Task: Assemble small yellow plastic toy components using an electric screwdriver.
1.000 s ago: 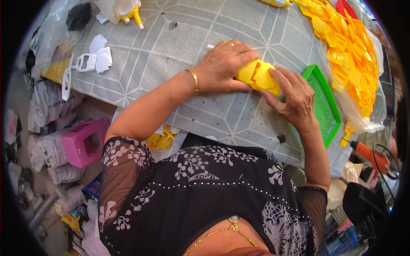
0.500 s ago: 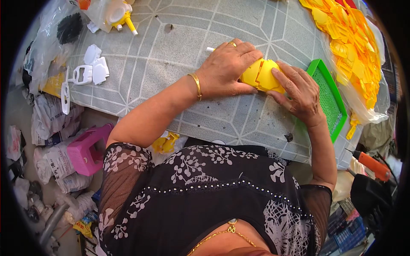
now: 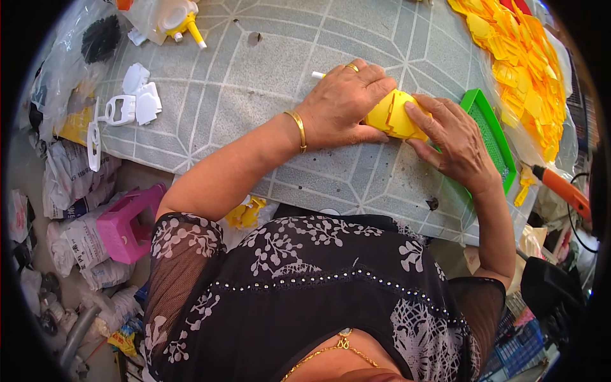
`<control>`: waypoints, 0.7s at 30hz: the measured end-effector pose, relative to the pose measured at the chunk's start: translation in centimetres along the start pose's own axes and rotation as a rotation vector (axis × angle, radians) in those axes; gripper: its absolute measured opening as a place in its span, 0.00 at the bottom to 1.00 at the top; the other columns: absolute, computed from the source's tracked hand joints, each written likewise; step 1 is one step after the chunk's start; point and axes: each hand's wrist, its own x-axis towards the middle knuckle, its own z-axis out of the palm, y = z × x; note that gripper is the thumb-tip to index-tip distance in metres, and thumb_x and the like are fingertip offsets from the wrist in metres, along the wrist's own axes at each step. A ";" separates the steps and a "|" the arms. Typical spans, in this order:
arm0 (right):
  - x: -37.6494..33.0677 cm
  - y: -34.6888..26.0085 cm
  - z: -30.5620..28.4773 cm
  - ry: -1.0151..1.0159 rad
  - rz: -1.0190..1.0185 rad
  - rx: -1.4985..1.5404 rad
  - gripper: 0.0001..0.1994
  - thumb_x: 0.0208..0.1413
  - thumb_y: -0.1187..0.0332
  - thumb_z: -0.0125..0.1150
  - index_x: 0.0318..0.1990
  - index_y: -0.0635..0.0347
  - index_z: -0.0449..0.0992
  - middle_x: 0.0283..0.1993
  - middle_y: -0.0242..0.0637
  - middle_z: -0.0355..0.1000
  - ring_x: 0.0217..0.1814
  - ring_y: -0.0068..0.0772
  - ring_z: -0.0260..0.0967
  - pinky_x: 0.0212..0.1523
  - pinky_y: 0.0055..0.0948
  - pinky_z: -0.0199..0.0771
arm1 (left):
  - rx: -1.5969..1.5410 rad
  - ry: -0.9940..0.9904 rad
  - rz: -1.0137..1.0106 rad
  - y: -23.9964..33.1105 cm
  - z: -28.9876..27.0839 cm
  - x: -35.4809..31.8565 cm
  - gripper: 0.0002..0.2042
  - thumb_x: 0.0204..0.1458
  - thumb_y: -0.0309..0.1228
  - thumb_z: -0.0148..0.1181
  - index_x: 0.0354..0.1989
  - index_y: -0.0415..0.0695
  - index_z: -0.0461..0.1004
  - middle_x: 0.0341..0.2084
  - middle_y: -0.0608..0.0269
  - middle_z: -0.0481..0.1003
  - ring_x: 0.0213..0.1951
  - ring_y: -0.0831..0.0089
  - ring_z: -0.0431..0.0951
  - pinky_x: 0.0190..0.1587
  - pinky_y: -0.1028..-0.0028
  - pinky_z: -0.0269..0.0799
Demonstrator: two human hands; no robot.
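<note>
Above the middle of the table, a yellow plastic toy part (image 3: 397,116) sits between my two hands, with a stepped seam across it. My left hand (image 3: 349,100) wraps its left end, thumb along the near edge. A short white tip (image 3: 318,74) sticks out past the left hand's far side; whether it belongs to the yellow part is hidden. On the other end, my right hand (image 3: 453,137) presses with its fingers on top and thumb at the near side. The inside and underside of the part are out of sight.
A green perforated tray (image 3: 508,167) lies right of my right hand, by a bag of yellow plastic pieces (image 3: 509,70). White plastic parts (image 3: 137,102) and a yellow-and-white assembly (image 3: 181,24) lie left. An orange-handled tool (image 3: 566,191) is at the right edge; a pink stool (image 3: 130,226) stands below.
Both hands and the yellow part have shifted slightly right, and the part looks a little tilted. My right forearm has swung outward. The orange-handled tool appears higher up, nearer the table corner.
</note>
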 end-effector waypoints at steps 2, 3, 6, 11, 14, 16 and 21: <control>0.3 -0.5 -0.9 -0.070 0.024 -0.048 0.31 0.48 0.65 0.73 0.61 0.56 0.71 0.58 0.41 0.70 0.54 0.45 0.71 0.53 0.41 0.73 | 0.006 0.000 0.002 0.1 0.1 -0.1 0.34 0.40 0.42 0.77 0.55 0.40 0.73 0.49 0.52 0.74 0.49 0.51 0.75 0.54 0.58 0.72; 0.4 -0.6 -1.0 -0.071 0.025 -0.047 0.31 0.48 0.65 0.73 0.61 0.56 0.71 0.58 0.41 0.70 0.54 0.45 0.71 0.53 0.41 0.73 | 0.011 0.007 -0.004 0.1 0.1 -0.2 0.33 0.40 0.41 0.77 0.55 0.39 0.73 0.49 0.52 0.74 0.49 0.51 0.75 0.54 0.58 0.72; 0.4 -0.5 -1.0 -0.076 0.032 -0.026 0.30 0.49 0.66 0.72 0.62 0.55 0.71 0.57 0.41 0.70 0.54 0.45 0.71 0.55 0.42 0.70 | 0.014 0.013 -0.011 0.2 0.2 -0.1 0.33 0.40 0.41 0.77 0.55 0.39 0.73 0.48 0.52 0.74 0.48 0.51 0.75 0.53 0.59 0.73; 0.0 -0.3 -0.6 -0.003 0.028 0.006 0.31 0.48 0.67 0.73 0.62 0.52 0.71 0.57 0.41 0.71 0.53 0.45 0.71 0.54 0.42 0.69 | -0.010 0.004 -0.004 0.1 0.0 0.0 0.33 0.41 0.41 0.77 0.55 0.39 0.73 0.47 0.52 0.75 0.48 0.51 0.75 0.53 0.59 0.73; 0.1 -0.5 -0.5 0.003 0.048 0.015 0.31 0.48 0.67 0.73 0.62 0.51 0.72 0.56 0.41 0.72 0.53 0.45 0.71 0.53 0.41 0.70 | -0.018 -0.009 -0.005 0.0 -0.1 -0.1 0.32 0.41 0.41 0.77 0.55 0.40 0.73 0.47 0.52 0.75 0.48 0.51 0.76 0.53 0.59 0.73; -0.2 -0.6 -0.4 0.009 0.052 0.027 0.31 0.48 0.67 0.73 0.62 0.51 0.72 0.56 0.41 0.72 0.53 0.45 0.71 0.53 0.41 0.70 | -0.017 -0.003 -0.001 -0.1 -0.2 -0.1 0.32 0.41 0.41 0.77 0.55 0.40 0.73 0.48 0.52 0.75 0.49 0.51 0.76 0.54 0.59 0.73; -0.5 -0.6 0.0 0.037 0.055 0.051 0.31 0.48 0.67 0.73 0.62 0.52 0.72 0.56 0.41 0.72 0.53 0.45 0.71 0.53 0.41 0.70 | -0.014 -0.009 -0.006 0.0 -0.1 -0.1 0.32 0.41 0.41 0.77 0.54 0.40 0.73 0.48 0.52 0.75 0.49 0.51 0.76 0.54 0.59 0.73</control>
